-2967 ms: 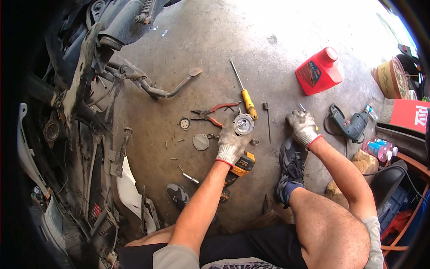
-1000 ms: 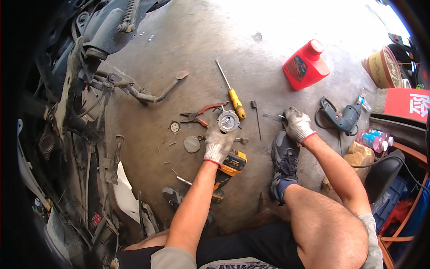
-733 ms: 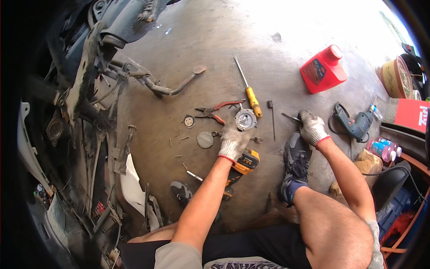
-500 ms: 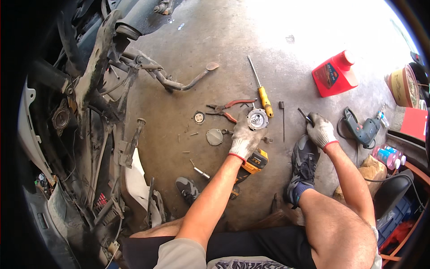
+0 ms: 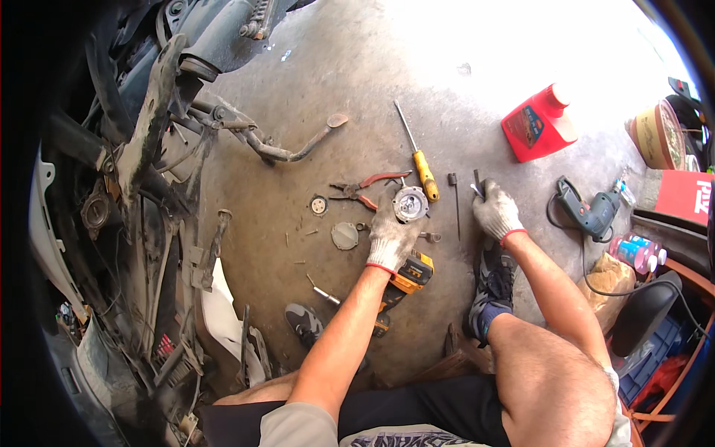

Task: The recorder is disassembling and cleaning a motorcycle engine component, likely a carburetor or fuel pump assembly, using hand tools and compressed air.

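Note:
My left hand [image 5: 392, 237], in a white knit glove with a red cuff, is closed around a round metal housing [image 5: 410, 204] with its open face up. My right hand [image 5: 497, 213], gloved alike, pinches a slim dark rod-like piece [image 5: 477, 177]; a small pale bit shows beside its fingertips, too small to name. Beside the left hand lie red-handled pliers [image 5: 366, 186], a yellow-handled screwdriver [image 5: 425, 176] and a round grey cover plate [image 5: 345, 236]. A thin dark rod with a thicker head [image 5: 457, 205] lies between both hands.
A motorcycle frame [image 5: 153, 112] with its stand [image 5: 298, 153] fills the left side. A cordless power tool [image 5: 412, 274] lies under my left forearm. To the right are a red bottle [image 5: 538, 125], a corded drill [image 5: 590, 211] and drink bottles [image 5: 633, 253]. Small screws [image 5: 299, 261] dot the floor.
The view has shifted a little, moving most things leftward. My right hand has come closer to the left one, and its dark piece now points more upright. The left hand still holds the housing.

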### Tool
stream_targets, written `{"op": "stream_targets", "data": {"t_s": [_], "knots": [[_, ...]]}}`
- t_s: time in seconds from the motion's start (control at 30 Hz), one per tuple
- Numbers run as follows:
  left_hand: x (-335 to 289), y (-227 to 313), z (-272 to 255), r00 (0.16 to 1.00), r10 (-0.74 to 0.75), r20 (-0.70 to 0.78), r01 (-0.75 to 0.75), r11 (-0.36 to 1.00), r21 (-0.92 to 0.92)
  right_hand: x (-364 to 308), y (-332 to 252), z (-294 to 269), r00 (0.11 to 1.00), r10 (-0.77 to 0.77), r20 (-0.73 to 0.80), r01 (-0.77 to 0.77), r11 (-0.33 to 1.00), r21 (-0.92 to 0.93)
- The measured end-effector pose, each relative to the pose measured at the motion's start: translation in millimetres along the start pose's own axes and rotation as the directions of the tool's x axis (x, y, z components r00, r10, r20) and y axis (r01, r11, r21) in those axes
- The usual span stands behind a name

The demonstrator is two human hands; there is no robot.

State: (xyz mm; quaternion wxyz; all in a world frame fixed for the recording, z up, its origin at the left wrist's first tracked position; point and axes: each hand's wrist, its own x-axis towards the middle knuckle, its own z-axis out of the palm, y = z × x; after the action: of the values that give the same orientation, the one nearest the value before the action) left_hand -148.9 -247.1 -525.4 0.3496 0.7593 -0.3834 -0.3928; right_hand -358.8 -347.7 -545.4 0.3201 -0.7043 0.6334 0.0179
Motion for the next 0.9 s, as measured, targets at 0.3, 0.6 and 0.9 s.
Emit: {"op": "stream_targets", "data": {"t_s": [0.3,0.6,0.9], "knots": [[-4.2,14.3,-4.9,0.995,-0.067,0.069,0.077,0.986,-0.149,-1.1,-39.7,16.4,0.989,0.0,0.145,0.023,0.988,-0.155],[-8.6,23.9,-4.5,0.997,-0.064,0.05,0.078,0.933,-0.351,-1.1,-40.0,17.0,0.987,0.084,0.135,-0.066,0.99,-0.127],[-12.4,25.5,-10.0,0.976,-0.123,0.178,0.202,0.81,-0.55,5.5,-36.6,11.6,0.98,0.098,0.174,-0.079,0.99,-0.116]]}}
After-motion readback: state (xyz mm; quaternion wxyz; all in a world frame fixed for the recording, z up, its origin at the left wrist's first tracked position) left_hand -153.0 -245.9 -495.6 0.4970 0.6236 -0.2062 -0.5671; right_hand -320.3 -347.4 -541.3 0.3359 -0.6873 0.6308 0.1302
